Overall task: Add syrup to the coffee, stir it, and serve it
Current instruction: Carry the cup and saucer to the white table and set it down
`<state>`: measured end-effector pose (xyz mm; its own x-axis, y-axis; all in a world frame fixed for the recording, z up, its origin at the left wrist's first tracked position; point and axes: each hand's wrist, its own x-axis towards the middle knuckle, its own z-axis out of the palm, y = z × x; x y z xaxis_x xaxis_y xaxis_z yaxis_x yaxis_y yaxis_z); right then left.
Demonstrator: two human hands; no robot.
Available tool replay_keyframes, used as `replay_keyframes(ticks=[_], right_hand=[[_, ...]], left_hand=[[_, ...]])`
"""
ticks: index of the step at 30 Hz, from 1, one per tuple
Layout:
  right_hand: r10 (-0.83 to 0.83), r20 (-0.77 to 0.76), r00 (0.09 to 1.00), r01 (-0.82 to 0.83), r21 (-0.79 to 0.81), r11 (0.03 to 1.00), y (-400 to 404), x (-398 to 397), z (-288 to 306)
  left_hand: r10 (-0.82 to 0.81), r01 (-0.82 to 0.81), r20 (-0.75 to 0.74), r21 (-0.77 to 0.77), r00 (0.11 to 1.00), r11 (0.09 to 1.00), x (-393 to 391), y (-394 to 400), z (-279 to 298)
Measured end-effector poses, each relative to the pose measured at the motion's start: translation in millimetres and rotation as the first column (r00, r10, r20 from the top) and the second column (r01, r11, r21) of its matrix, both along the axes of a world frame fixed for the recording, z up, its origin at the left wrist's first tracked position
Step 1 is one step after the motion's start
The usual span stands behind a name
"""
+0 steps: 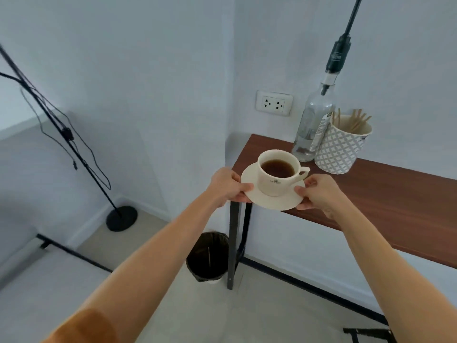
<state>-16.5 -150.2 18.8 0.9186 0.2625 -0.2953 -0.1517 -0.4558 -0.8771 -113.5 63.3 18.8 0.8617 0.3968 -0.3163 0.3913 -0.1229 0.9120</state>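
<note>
A cream cup [274, 184] of dark coffee stands on a cream saucer [269, 203], its handle pointing right. My left hand [228, 185] grips the saucer's left rim and my right hand [320, 193] grips its right rim. Together they hold it at the left front corner of the wooden table [395, 194], partly past the edge. Behind it on the table stands a clear syrup bottle [312, 125] with a tall black pump. Beside the bottle, a patterned pot [342, 147] holds several wooden stir sticks.
A black waste bin [207, 257] stands on the floor by the table's black leg [233, 243]. A black stand with cables [74, 149] leans at the left on a round base. A wall socket [274, 103] sits above the table's left end.
</note>
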Motion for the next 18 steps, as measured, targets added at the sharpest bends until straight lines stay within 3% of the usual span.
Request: replay_keyframes(ticks=[10, 18], right_hand=[[0.416, -0.006, 0.909, -0.415, 0.062, 0.908, 102, -109, 12], [0.679, -0.012, 0.734, -0.678, 0.055, 0.733, 197, -274, 10]], left_hand=[[0.392, -0.391, 0.028, -0.029, 0.920, 0.920, -190, 49, 7], [0.674, -0.673, 0.020, -0.037, 0.738, 0.738, -394, 80, 5]])
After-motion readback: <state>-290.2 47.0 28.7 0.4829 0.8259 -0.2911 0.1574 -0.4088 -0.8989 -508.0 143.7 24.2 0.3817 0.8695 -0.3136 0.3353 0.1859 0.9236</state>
